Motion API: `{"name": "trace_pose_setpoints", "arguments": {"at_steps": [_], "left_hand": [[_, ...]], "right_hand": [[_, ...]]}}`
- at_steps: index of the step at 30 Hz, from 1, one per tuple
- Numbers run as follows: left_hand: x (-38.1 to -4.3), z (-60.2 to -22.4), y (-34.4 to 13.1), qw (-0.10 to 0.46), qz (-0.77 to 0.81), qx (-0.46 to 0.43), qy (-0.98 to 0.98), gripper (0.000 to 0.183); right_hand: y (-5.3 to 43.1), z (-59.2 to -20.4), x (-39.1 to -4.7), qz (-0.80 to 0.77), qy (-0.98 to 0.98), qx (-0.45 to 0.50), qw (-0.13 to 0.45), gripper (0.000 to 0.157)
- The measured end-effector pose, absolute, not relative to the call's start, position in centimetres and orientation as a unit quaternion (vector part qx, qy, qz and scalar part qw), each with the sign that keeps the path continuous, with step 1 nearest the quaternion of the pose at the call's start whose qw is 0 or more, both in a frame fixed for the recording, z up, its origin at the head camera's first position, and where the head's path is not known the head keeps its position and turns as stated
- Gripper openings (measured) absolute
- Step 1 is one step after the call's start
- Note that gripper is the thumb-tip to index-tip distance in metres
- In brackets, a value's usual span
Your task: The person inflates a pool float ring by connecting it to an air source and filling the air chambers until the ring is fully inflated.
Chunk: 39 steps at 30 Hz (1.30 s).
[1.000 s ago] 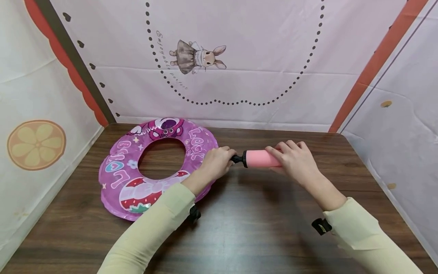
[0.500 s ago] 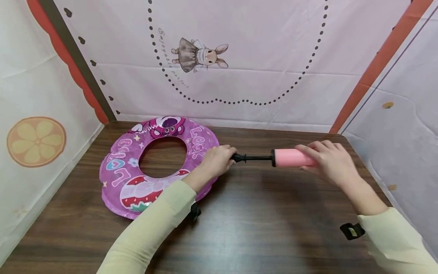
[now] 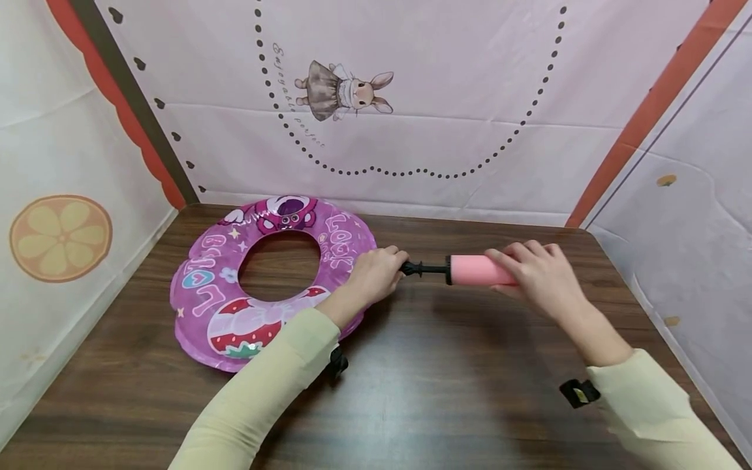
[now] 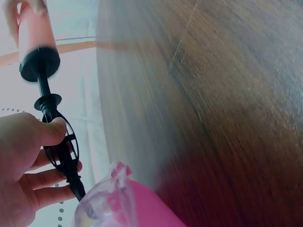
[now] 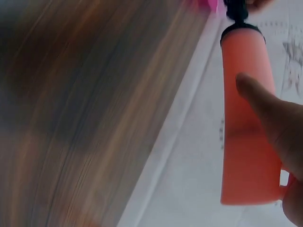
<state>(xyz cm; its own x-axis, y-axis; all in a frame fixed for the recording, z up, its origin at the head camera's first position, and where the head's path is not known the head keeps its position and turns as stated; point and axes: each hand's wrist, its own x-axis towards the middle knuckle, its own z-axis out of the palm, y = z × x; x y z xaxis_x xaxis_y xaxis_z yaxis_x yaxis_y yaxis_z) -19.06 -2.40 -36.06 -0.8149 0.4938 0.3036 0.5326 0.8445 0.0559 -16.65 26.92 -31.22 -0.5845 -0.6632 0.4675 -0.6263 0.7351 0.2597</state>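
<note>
A hand air pump has a pink barrel and a black end with an open frame, joined by a thin black rod. My right hand grips the barrel, the thumb lying along its side in the right wrist view. My left hand holds the black end between thumb and fingers, beside the ring's right edge. A purple swim ring, printed with a bear and strawberries, lies puffed up on the table. In the left wrist view, the pump's narrow tip reaches the ring's clear valve area.
The dark wood table is enclosed by printed cloth at the back, left and right. Black wrist straps sit at the sleeves. My left forearm crosses over the ring's near edge.
My right hand first drew the pink barrel rightward, baring a long stretch of rod, then moved part of the way back left. My left hand and the ring have stayed nearly in place.
</note>
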Motion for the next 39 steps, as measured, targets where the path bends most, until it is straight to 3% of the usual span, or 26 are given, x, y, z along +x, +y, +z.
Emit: {"name": "trace_pose_setpoints", "arguments": {"at_steps": [12, 24, 32, 37, 39], "left_hand": [[-18.9, -36.0, -2.2, 0.137, -0.084, -0.266, -0.951, 0.025], [-19.4, -35.4, -2.6, 0.114, -0.079, -0.269, -0.953, 0.027], [-19.5, -35.8, -2.8, 0.121, -0.077, -0.261, -0.955, 0.025], [-19.4, -36.2, -2.8, 0.133, -0.072, -0.261, -0.954, 0.025], [-19.3, -36.4, -2.7, 0.138, -0.069, -0.264, -0.952, 0.025]], "right_hand": [[23.1, -32.4, -17.8, -0.037, -0.886, 0.365, 0.282, 0.059], [28.3, -30.5, -16.6, -0.021, -0.908, 0.337, 0.248, 0.066], [33.3, -28.9, -15.4, -0.001, -0.927, 0.296, 0.229, 0.060], [31.9, -29.8, -15.8, -0.009, -0.918, 0.314, 0.241, 0.072], [30.2, -30.4, -16.1, -0.016, -0.913, 0.328, 0.243, 0.062]]}}
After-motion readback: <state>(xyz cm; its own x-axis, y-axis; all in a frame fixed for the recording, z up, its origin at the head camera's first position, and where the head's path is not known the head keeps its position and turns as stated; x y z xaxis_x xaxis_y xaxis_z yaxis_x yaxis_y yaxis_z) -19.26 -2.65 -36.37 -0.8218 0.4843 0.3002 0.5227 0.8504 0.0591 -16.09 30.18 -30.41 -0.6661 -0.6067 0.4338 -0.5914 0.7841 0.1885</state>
